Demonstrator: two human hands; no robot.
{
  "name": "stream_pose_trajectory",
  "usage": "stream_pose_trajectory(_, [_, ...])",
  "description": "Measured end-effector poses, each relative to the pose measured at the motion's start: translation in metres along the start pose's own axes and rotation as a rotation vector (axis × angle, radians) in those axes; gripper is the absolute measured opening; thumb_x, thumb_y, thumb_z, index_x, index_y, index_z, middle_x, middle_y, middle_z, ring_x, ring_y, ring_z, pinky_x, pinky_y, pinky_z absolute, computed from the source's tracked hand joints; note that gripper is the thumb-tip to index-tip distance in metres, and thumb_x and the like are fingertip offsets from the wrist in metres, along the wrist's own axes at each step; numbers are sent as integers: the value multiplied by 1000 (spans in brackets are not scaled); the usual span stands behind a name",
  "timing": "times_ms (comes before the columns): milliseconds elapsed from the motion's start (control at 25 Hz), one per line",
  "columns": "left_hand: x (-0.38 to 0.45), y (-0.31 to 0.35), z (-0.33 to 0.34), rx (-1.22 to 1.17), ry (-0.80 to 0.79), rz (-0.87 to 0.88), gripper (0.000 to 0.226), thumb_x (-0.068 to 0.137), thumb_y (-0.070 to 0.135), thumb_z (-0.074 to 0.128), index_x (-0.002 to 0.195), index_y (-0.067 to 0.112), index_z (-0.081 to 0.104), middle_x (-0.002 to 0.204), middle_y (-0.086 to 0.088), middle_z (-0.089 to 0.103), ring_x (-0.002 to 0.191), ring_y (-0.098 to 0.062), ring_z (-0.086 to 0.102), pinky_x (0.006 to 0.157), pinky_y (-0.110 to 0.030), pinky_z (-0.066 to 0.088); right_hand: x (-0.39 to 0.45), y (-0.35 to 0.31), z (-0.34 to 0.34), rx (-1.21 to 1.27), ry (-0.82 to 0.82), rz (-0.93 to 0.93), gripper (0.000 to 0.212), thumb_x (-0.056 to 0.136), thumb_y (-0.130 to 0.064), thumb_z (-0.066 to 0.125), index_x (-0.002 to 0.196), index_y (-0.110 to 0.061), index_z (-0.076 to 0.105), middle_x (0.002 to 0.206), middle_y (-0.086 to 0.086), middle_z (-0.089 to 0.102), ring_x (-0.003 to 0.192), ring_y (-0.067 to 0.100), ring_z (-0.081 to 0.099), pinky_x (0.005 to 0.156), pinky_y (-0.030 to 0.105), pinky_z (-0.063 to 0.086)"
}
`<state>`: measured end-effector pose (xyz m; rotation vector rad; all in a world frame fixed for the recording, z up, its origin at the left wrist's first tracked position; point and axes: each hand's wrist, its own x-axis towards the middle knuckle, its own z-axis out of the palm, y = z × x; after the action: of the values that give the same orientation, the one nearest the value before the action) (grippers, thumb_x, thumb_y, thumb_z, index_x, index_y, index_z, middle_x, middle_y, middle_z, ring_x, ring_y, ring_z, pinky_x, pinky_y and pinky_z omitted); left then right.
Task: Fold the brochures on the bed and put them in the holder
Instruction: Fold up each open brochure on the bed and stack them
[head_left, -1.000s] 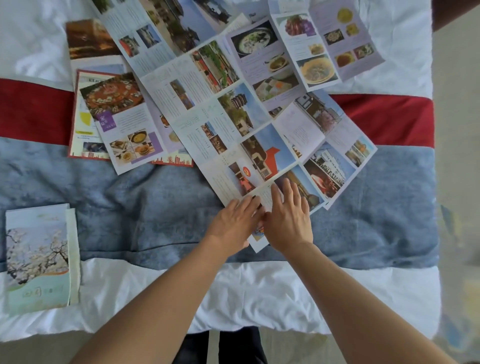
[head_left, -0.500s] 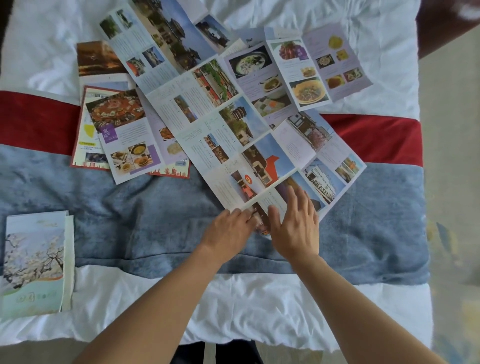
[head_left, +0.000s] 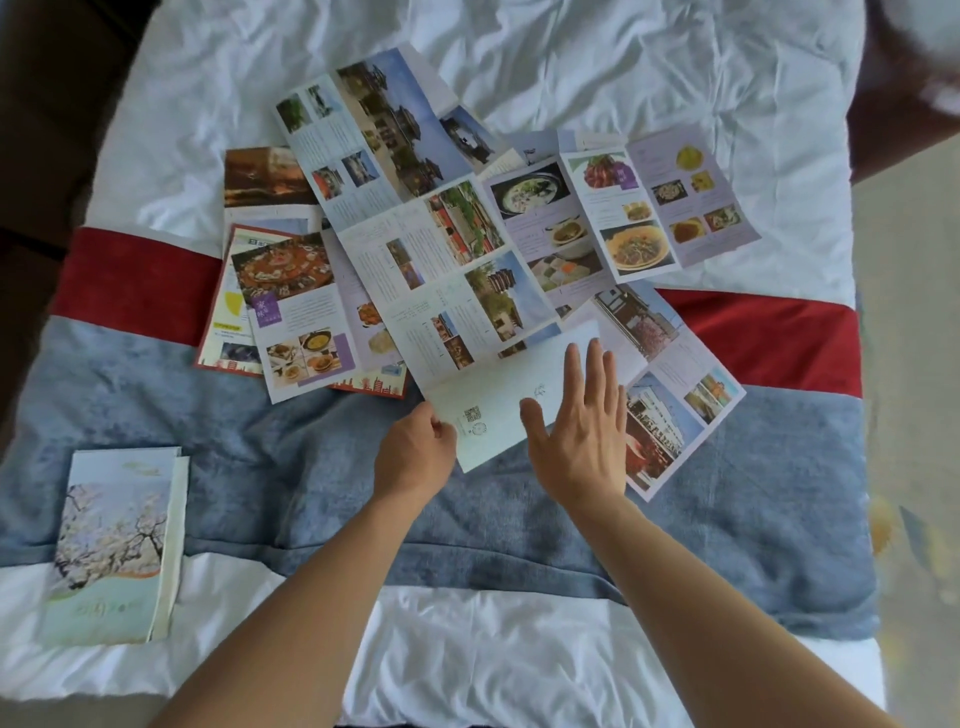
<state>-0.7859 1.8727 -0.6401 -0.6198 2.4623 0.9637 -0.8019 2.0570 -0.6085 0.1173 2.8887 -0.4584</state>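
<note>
A long multi-panel travel brochure (head_left: 441, 244) lies unfolded diagonally across the bed. Its nearest panel (head_left: 498, 395) is folded over, pale back side up with a small code printed on it. My left hand (head_left: 413, 454) pinches that panel's near left edge. My right hand (head_left: 582, 431) lies flat with straight fingers on the folded panel. Other unfolded brochures lie around: a food one (head_left: 649, 208) at the upper right, another food one (head_left: 296, 312) at the left, a building one (head_left: 675, 395) under my right hand. A folded blossom-cover brochure (head_left: 114, 545) lies at the near left. No holder is in view.
The bed (head_left: 675, 62) has white sheets, a red band (head_left: 130, 280) and a grey-blue runner (head_left: 727, 519) across it. The bed's near edge is at the bottom of the view. Floor (head_left: 914, 364) shows on the right.
The brochure's nearest panel has been turned over away from me, so its pale back now faces up. My right hand moved up onto it; my left hand took hold of its edge.
</note>
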Motion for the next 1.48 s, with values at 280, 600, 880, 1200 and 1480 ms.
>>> stream_pose_trajectory(280, [22,-12,-1,25,4,21,24,90,25,65,107,18,50,112,-4,62,91,-21,60,59,-29,48,6,5,43,-67,-314,25,73,101,-49,44,159,-28,6,169,5,-2,155,28,2,123,48,18])
stream_pose_trajectory(600, [30,1,35,748,-206,668,85,84,52,67,146,12,26,158,-18,14,148,-36,13,116,-48,26,7,4,62,-59,-361,67,72,96,-38,54,158,-22,21,168,8,5,154,27,6,123,44,18])
stream_pose_trajectory(880, [30,8,30,712,-211,631,64,90,30,61,142,9,31,148,-17,30,140,-32,32,100,-45,47,9,3,55,-17,-268,78,77,98,-47,50,159,-22,10,169,8,1,155,25,-3,123,42,7])
stream_pose_trajectory(1200, [50,27,-29,226,-11,512,19,91,17,48,101,12,64,71,-6,66,59,-30,61,49,-32,49,31,-31,28,124,79,47,78,100,-62,30,160,-18,7,169,7,1,155,17,-10,125,42,-1])
stream_pose_trajectory(1480, [74,32,-60,-85,119,165,28,87,9,42,107,13,61,69,-5,57,66,-34,59,46,-32,30,61,-58,22,118,8,28,77,101,-51,40,161,-23,1,169,3,-2,155,21,-9,125,47,2])
